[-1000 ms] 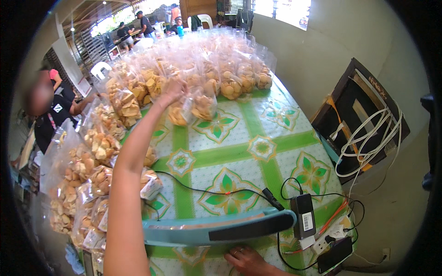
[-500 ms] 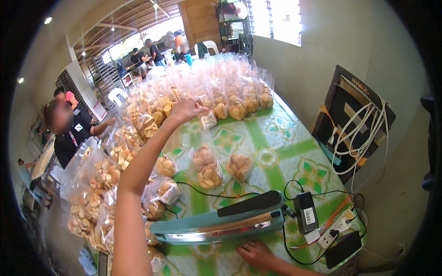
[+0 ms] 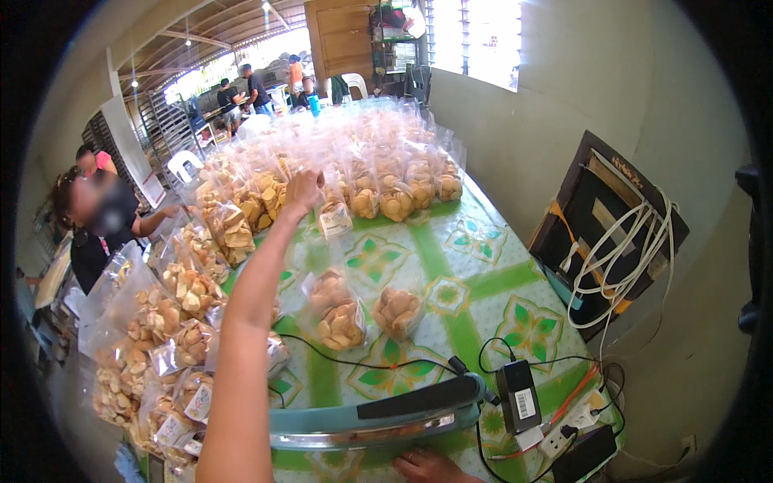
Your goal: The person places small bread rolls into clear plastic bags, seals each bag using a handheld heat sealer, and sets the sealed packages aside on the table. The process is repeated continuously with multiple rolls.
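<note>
My left hand (image 3: 304, 191) reaches far across the table, its fingers closed at the top of a clear bag of round biscuits (image 3: 335, 219) with a white label, standing at the front of a large group of similar bags (image 3: 394, 173). My right hand (image 3: 435, 467), partly cut off by the lower edge, rests on the table with loosely bent fingers and nothing seen in it. Just beyond it lies a teal bag sealer (image 3: 370, 423) with a black grip on its arm. Two filled bags, a taller one (image 3: 338, 310) and a shorter one (image 3: 397, 312), stand mid-table.
More filled bags (image 3: 153, 354) crowd the left side. To the right lie a black power adapter (image 3: 517, 394), a power strip (image 3: 564, 431) and cables. A dark board hung with white cable (image 3: 628, 249) leans against the wall. A co-worker (image 3: 105, 221) stands at the left edge.
The view has shifted, so the sealer and right hand appear lower. My left hand stays by the labelled bag, its fingers now drawn together at the top. The right hand remains near the sealer.
</note>
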The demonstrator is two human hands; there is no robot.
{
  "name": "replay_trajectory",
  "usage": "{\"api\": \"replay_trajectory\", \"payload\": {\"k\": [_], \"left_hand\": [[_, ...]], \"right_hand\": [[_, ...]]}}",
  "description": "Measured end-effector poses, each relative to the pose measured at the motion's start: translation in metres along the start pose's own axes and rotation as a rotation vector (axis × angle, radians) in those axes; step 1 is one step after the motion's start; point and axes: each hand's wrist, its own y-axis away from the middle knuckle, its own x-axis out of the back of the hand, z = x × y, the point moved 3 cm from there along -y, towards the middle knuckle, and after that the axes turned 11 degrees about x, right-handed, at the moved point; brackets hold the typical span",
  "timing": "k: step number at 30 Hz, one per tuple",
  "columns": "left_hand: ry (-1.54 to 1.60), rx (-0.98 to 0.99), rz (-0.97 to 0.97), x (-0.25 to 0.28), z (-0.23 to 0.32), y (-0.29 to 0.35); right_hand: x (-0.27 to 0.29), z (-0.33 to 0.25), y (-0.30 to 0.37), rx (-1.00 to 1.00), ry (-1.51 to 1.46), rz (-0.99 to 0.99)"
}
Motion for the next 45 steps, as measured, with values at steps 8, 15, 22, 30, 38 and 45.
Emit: {"api": "replay_trajectory", "payload": {"k": [8,15,22,30,38,45], "left_hand": [[0.021,-0.309,0.312,0.262,0.093,0.120],[0.148,-0.501,0.352,0.377,0.145,0.276],[0.345,-0.455,-0.227,0.331,0.153,0.416],[0.242,-0.578,-0.039,0.257,0.147,0.509],[1.059,0.115,0.051,0.189,0.066,0.553],[1.277,0.149,-0.717,0.118,0.080,0.569]], "right_hand": [[0.016,0.002,-0.006,0.071,-0.054,0.226],[0.030,-0.002,-0.008,-0.109,-0.353,0.416],[0.023,-0.010,-0.013,-0.257,-0.928,0.312],[0.024,-0.039,-0.014,0.071,-0.976,0.195],[0.022,-0.063,-0.024,-0.127,-0.706,0.274],[0.023,-0.067,-0.022,-0.023,-0.488,0.336]]}}
